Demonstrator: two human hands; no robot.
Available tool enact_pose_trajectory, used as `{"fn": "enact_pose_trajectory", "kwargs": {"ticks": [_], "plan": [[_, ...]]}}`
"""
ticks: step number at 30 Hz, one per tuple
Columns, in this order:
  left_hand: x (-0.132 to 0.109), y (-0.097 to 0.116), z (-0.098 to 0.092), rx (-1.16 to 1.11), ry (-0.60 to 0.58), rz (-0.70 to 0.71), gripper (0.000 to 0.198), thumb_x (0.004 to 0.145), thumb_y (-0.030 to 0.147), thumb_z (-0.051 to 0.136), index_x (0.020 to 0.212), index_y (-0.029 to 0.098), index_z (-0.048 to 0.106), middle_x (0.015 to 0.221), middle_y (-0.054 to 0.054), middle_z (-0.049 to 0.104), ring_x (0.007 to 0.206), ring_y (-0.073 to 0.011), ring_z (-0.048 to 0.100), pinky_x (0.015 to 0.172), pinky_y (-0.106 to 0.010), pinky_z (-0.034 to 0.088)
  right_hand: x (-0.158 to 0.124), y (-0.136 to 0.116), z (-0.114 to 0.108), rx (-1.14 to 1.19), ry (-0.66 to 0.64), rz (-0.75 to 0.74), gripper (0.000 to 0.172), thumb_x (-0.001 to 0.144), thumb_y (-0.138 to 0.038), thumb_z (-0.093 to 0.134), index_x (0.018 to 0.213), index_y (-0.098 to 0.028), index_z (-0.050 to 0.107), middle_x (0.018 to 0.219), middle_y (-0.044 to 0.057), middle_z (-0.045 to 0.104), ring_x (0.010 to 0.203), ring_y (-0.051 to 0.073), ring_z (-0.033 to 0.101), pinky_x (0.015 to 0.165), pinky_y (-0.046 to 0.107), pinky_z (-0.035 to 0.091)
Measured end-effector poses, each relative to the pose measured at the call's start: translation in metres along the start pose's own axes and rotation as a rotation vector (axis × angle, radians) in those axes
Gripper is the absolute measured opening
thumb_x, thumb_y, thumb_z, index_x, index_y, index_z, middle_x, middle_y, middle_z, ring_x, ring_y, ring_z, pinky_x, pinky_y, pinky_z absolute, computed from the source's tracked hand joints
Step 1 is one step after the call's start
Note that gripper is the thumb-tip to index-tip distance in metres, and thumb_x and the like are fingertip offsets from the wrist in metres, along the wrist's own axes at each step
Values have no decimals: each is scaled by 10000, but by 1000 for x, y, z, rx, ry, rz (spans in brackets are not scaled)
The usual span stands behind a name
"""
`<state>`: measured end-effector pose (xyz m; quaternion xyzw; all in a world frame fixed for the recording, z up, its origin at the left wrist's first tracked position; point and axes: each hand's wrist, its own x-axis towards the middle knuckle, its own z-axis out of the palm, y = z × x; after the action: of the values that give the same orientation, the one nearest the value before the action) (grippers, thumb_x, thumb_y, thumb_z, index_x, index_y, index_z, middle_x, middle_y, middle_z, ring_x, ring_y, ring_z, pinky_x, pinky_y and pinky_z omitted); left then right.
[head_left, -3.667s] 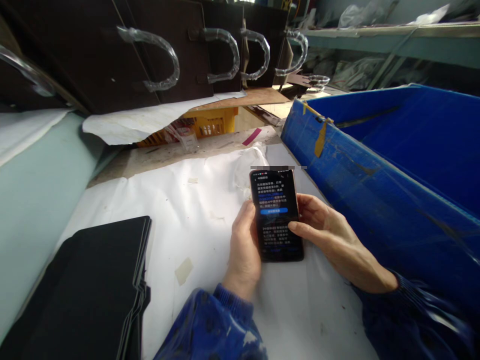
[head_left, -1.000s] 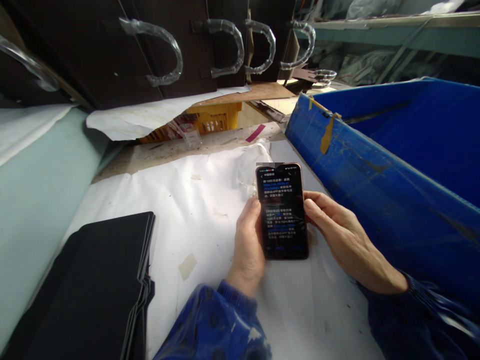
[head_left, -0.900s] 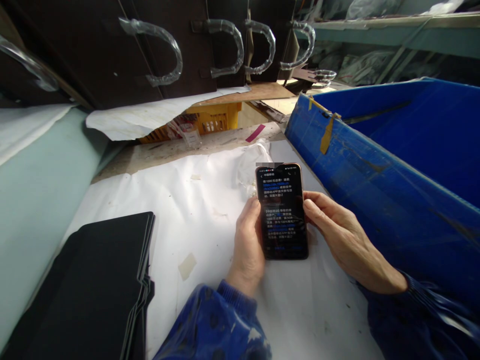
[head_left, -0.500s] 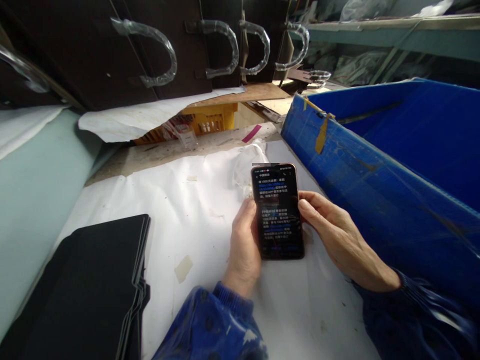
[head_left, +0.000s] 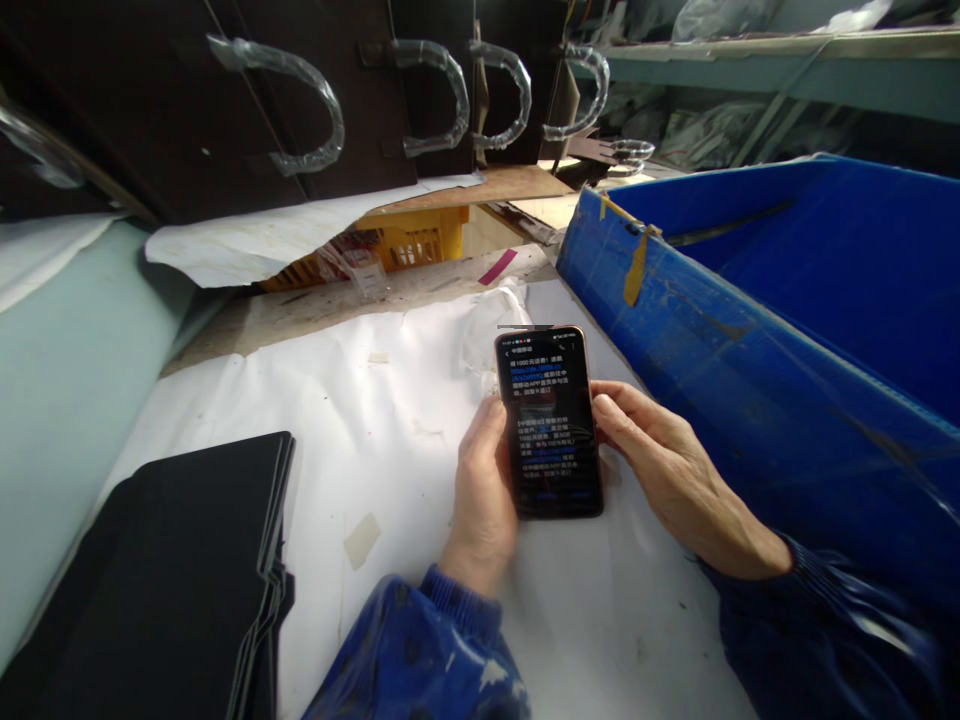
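Observation:
A dark smartphone (head_left: pixel 550 420) with a lit screen of text is held upright over the white-covered table (head_left: pixel 360 430). My left hand (head_left: pixel 484 490) is wrapped round its left edge from behind. My right hand (head_left: pixel 664 470) closes on its right edge, thumb lying along the side of the screen. Both arms wear blue sleeves.
A stack of flat black boards (head_left: pixel 172 570) lies at the lower left. A large blue plastic bin (head_left: pixel 765 320) stands along the right. Dark bags with clear wrapped handles (head_left: pixel 300 110) hang at the back above a yellow crate (head_left: pixel 405 245). Crumpled clear plastic (head_left: pixel 491 325) lies behind the phone.
The text on the screen has scrolled since the oldest frame. My right thumb has come off the screen to the phone's edge. The view has drifted slightly.

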<state>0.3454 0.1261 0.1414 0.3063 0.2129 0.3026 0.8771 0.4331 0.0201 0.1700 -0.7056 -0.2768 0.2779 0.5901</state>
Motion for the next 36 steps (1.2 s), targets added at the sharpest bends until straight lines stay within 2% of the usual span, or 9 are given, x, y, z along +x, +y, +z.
{"fn": "enact_pose_trajectory", "kwargs": {"ticks": [4, 16, 22, 36], "plan": [[0, 0, 1, -5, 2, -9, 239, 919, 348, 579, 903, 165, 731, 869, -25, 721, 812, -163, 645, 776, -290, 546, 0, 0, 0, -8, -2, 1, 448, 952, -566, 558, 1166, -182, 647, 1054, 58, 719, 912, 223, 633, 804, 353, 481], [-1, -1, 0, -3, 15, 10, 209, 926, 319, 565, 847, 171, 691, 843, -14, 715, 779, -138, 639, 741, -258, 538, 1, 2, 0, 28, -13, 0, 451, 949, -569, 573, 1175, -185, 643, 1069, 61, 715, 936, 228, 634, 818, 358, 482], [0, -4, -3, 5, 4, -3, 224, 940, 346, 559, 890, 175, 694, 854, -11, 712, 759, -133, 621, 735, -259, 529, 1, 2, -1, -16, -11, -2, 457, 954, -572, 557, 1185, -187, 642, 1075, 65, 706, 929, 231, 614, 823, 379, 470], [-1, 0, 0, 2, 13, -4, 232, 922, 354, 572, 878, 174, 710, 855, -27, 725, 787, -156, 650, 736, -277, 547, 1, 1, -1, 24, -10, 1, 457, 945, -565, 575, 1179, -177, 635, 1072, 64, 709, 937, 229, 619, 830, 365, 471]]}}
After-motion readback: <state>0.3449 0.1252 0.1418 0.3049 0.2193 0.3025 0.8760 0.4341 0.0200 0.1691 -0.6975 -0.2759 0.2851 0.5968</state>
